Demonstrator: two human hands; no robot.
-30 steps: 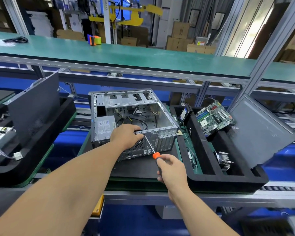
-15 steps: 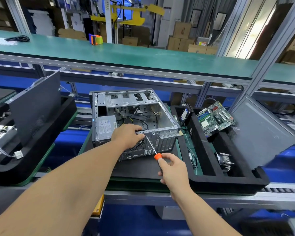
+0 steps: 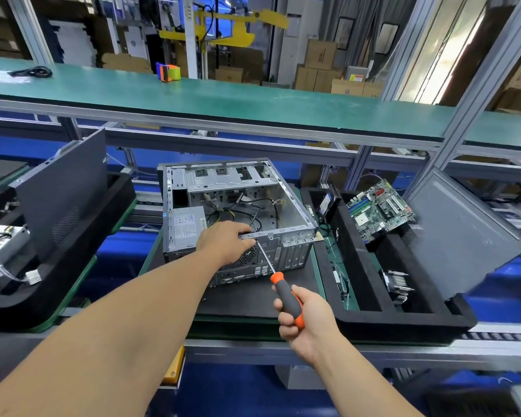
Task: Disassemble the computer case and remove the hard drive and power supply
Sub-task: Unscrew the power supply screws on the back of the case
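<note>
While our left hand (image 3: 226, 242) curls over the near top rail of the computer case (image 3: 236, 212), our right hand (image 3: 306, 319) grips the screwdriver (image 3: 278, 282).

We see the case lying open on the bench (image 3: 253, 299) at centre, its power supply (image 3: 187, 225) still inside at 9 o'clock. We aim the screwdriver tip at the rear panel just beside our left thumb. At 3 o'clock a black tray (image 3: 403, 322) holds a circuit board (image 3: 379, 210) and a side panel (image 3: 463, 233).

bare metal case (image 3: 295, 218), matt foam tray (image 3: 403, 323)
</note>
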